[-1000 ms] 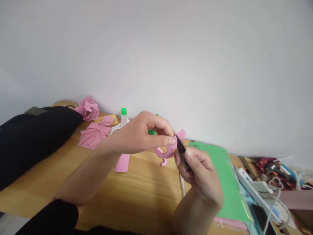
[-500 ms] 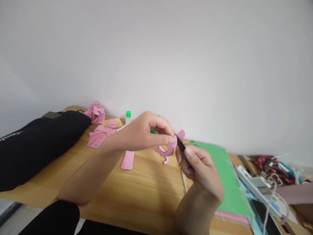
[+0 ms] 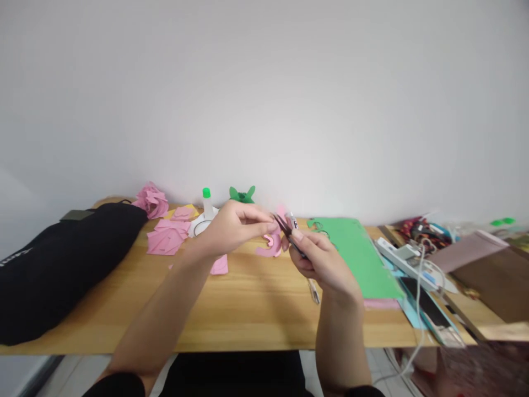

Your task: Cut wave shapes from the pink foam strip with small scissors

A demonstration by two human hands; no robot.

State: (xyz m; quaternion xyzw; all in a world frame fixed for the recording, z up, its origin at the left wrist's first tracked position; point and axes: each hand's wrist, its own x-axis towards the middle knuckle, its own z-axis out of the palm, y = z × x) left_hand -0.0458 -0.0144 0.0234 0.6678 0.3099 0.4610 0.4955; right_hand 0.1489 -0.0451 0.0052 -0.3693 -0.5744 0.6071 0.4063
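Observation:
Thumb and fingers of my left hand (image 3: 235, 226) pinch the upper end of a curved pink paper piece (image 3: 270, 249), which hangs below my fingertips in a hook shape. My right hand (image 3: 320, 256) grips black tweezers (image 3: 287, 229), their tips reaching up to my left fingertips at the paper. Whether the tips close on the paper I cannot make out. Under my left forearm a pink paper strip (image 3: 220, 265) lies partly hidden on the wooden table (image 3: 243, 309). Between my hands and the wall, a small printed tube (image 3: 292, 220) shows.
Pink paper pieces (image 3: 167, 237), a glue stick with a green cap (image 3: 207, 203) and a green paper shape (image 3: 242, 194) are at the back. A black bag (image 3: 74, 264) lies left. Right are green sheets (image 3: 351, 256), a cutter knife (image 3: 313, 291), a power strip (image 3: 407, 264) and a phone (image 3: 427, 306).
The view has shifted, showing more of the table front and right side. Both hands appear slightly left, still on the pink paper and tweezers. The tweezers' tips now look spread apart.

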